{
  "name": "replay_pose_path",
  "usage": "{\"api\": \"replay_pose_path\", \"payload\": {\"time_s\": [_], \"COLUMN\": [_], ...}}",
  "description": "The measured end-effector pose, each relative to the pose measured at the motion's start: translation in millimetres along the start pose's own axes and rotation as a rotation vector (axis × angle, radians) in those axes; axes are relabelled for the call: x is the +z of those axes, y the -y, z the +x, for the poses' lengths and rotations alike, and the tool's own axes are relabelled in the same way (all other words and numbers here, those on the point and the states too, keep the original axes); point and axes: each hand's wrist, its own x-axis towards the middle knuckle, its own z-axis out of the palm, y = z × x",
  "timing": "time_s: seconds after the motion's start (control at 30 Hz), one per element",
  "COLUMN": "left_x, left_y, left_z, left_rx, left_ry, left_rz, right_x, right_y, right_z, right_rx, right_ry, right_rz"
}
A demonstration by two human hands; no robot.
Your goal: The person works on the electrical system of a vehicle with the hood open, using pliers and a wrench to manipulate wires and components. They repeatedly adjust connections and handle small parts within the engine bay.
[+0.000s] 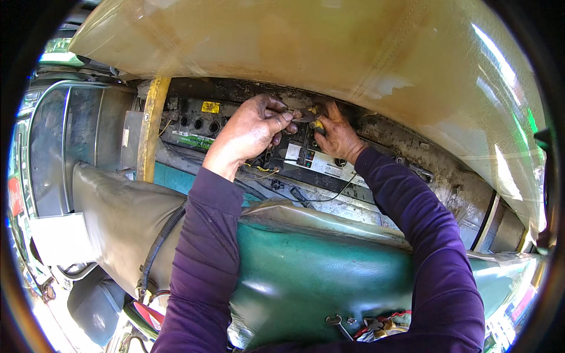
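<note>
My left hand (250,129) is closed in a pinch, its fingertips on a small, dirty piece that I cannot make out. Close to its right, my right hand (340,134) grips a hand tool with yellow handles, which looks like pliers (307,115); the dark metal head reaches toward the left fingertips. Both hands are over a grimy recess that holds batteries. One dark battery (191,125) with round caps and a yellow label lies left of the hands. Another battery (326,163), with a white label, sits below them. Thin cables (262,175) run beside it.
A raised tan padded cover (329,41) overhangs the recess. A yellow upright bar (154,126) stands at the left. Nearer me is a green padded seat (318,265), with a wrench (337,322) and other items at its front. A black corrugated hose (162,241) hangs at the left.
</note>
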Motion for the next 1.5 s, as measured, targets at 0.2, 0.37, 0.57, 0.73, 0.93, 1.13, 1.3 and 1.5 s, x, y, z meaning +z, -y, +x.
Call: {"api": "replay_pose_path", "payload": {"time_s": [0.2,0.37,0.57,0.73,0.93,1.13,1.3,1.5], "left_x": [-1,0,3,1,15,29,34,32], "left_y": [-5,-6,1,2,7,17,21,16], "left_z": [-2,-3,1,2,-3,-4,-9,-8], "left_rx": [0.037,0.04,0.087,0.056,0.257,0.395,0.485,0.382], "left_ry": [-0.006,-0.018,-0.054,-0.037,0.024,-0.069,-0.055,0.091], "left_rz": [0.033,0.053,0.088,0.285,0.574,0.679,0.78,0.744], "right_x": [11,8,-5,-34,-98,-182,-223,-239], "right_y": [9,4,23,57,114,158,153,128], "right_z": [-3,0,-9,-26,-41,8,76,74], "right_rx": [0.034,-0.011,0.05,0.171,0.596,1.121,1.482,1.512], "right_ry": [-0.05,-0.074,0.01,0.114,0.339,0.505,0.888,1.173], "right_rz": [0.048,0.027,0.077,0.228,0.462,0.771,0.921,0.999]}}
